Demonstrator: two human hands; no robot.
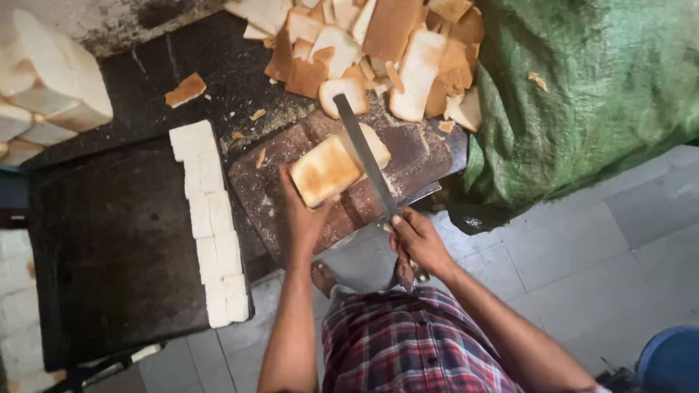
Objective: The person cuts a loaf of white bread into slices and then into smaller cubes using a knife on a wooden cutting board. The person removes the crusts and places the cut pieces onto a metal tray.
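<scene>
Left hand [304, 218] is gripping the bread loaf [331, 167], fingers closed on its near end, on the board [415, 156] at the tabletop's [109, 240] right edge. Right hand [416, 239] is clasping the long knife [364, 156], its blade lying across the loaf.

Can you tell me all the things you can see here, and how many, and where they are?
bread loaf: one, toasted brown crust, on the cutting board
long knife: one, grey blade, slicing into the loaf
cutting board: one, reddish brown, crumb-dusted, centre
crust pile: many pieces, brown and white, top centre
trimmed bread row: a line of white blocks, left of the board
dark table: one, black, left
stacked loaves: several, pale, top left
green sack: one, right
blue tub: one, bottom right corner
plaid garment: one, red check, bottom
left hand: steadies the loaf
right hand: grips the knife handle
</scene>
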